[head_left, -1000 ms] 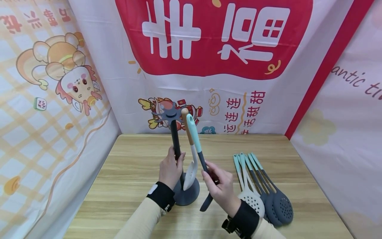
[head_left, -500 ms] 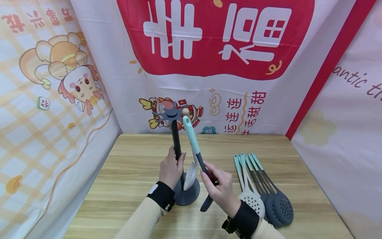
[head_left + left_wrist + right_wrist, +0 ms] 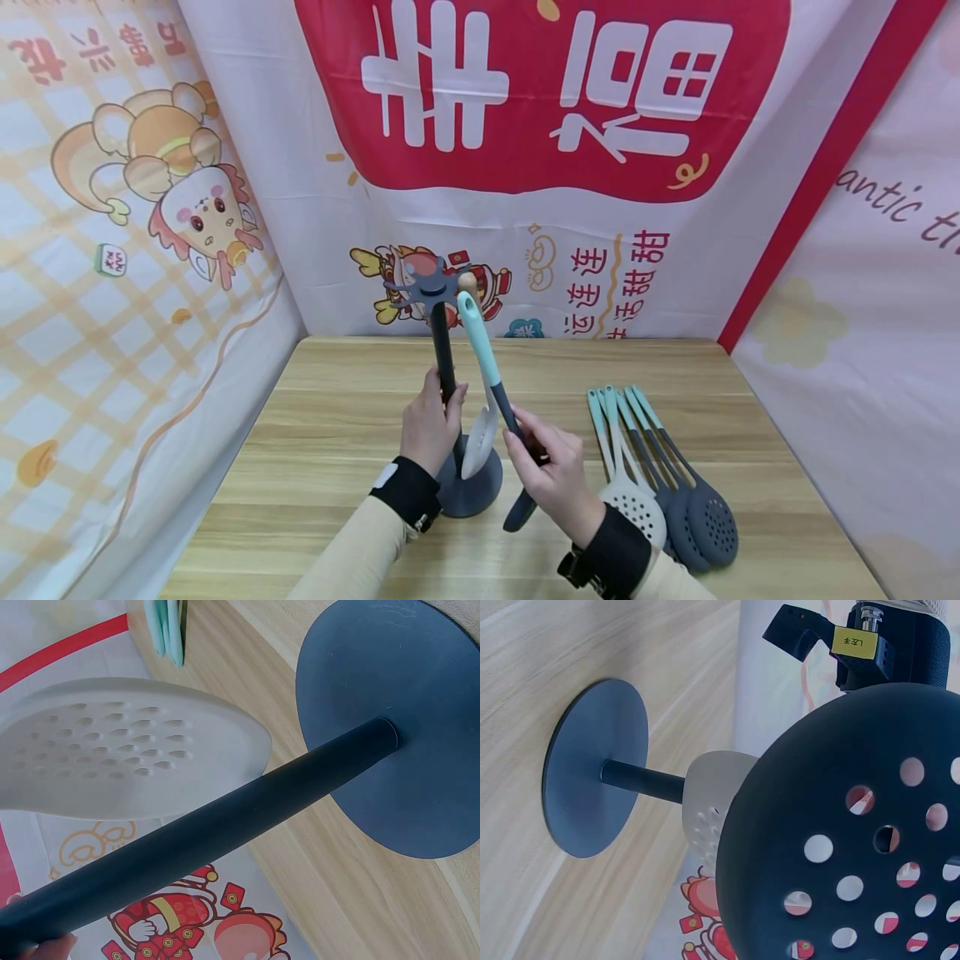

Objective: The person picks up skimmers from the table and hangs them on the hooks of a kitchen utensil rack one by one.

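Your right grip (image 3: 551, 462) pinches the shaft of a turquoise-handled, dark-grey perforated skimmer (image 3: 482, 337), tilted handle-up above the pale wooden bench (image 3: 337, 400). To its right, turquoise-handled white and dark-grey perforated utensils (image 3: 712, 521) lie together. Your left grip (image 3: 431, 425) is curled round an upright black pole stand (image 3: 442, 350); a white perforated spoon (image 3: 478, 446) sits head-down beside it. Behind rises red-and-white printed cloth (image 3: 525, 167).

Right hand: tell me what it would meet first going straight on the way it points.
The right hand, gripping the dark perforated skimmer, would probably meet the white slotted spoon first, with the black pole beyond it. Depth is unclear in the head view, so it might pass in front.
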Demonstrator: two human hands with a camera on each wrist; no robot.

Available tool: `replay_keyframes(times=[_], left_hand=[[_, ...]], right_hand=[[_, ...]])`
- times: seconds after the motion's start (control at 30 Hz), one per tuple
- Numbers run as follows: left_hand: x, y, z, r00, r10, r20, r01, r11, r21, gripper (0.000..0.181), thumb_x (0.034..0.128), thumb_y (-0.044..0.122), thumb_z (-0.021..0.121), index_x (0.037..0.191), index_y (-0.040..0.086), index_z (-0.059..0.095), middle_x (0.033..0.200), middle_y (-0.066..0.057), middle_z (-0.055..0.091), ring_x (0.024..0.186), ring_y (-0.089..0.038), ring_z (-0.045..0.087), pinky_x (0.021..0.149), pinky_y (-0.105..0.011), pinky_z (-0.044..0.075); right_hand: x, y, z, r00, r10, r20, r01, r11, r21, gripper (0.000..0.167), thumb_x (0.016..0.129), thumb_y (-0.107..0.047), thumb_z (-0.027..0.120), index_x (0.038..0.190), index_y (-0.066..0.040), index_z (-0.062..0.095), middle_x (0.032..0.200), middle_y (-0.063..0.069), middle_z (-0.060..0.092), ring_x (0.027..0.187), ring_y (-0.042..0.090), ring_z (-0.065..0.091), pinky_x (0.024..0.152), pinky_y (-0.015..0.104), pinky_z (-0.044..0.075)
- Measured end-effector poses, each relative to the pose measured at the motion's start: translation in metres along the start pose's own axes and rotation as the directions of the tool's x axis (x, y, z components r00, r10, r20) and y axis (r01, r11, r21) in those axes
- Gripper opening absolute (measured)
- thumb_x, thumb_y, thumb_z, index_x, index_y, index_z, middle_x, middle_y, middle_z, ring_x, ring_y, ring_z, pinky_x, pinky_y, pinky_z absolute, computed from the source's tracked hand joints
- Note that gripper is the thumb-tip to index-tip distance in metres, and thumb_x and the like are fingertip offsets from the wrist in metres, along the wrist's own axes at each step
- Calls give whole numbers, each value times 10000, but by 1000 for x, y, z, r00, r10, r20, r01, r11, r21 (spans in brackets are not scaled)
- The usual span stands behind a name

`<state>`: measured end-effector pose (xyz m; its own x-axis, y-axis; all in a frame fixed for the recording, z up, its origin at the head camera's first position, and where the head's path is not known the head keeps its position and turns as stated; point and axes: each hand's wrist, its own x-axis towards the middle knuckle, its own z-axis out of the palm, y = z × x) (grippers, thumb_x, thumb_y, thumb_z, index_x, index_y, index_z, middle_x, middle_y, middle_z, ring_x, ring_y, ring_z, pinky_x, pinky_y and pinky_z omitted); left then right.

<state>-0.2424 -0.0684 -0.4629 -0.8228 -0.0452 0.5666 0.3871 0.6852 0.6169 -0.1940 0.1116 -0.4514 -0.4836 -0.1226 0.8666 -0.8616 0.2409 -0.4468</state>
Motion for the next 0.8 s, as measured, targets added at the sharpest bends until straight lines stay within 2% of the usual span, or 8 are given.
replay_keyframes(times=[0.4,0.63,0.8], left_hand=[[0,-1,0,1000,7,-6,-7,1000,6,238,997,217,605,1123,43,502,878,-109,718,669,-252,682,532,-343,546],[-1,1,-1,1000,-16,10,16,1000,7,244,997,221,606,1122,38,505,855,-111,705,641,-232,650,522,-307,521],[0,2,-1,999,-27,18,27,1000,6,254,1000,232,601,1123,33,504,866,-120,707,656,-245,661,536,-328,542]], right_hand=[[0,1,1,1000,-10,3,10,1000,-10,378,787,132,656,1156,53,668,642,26,604,473,36,450,450,90,411],[-2,2,1,1000,-9,6,9,1000,-29,365,794,119,662,1152,51,672,639,23,607,476,38,458,440,107,417],[-2,2,1,1000,-1,6,2,999,-35,368,795,119,663,1157,50,672,637,22,606,478,40,459,446,113,425]])
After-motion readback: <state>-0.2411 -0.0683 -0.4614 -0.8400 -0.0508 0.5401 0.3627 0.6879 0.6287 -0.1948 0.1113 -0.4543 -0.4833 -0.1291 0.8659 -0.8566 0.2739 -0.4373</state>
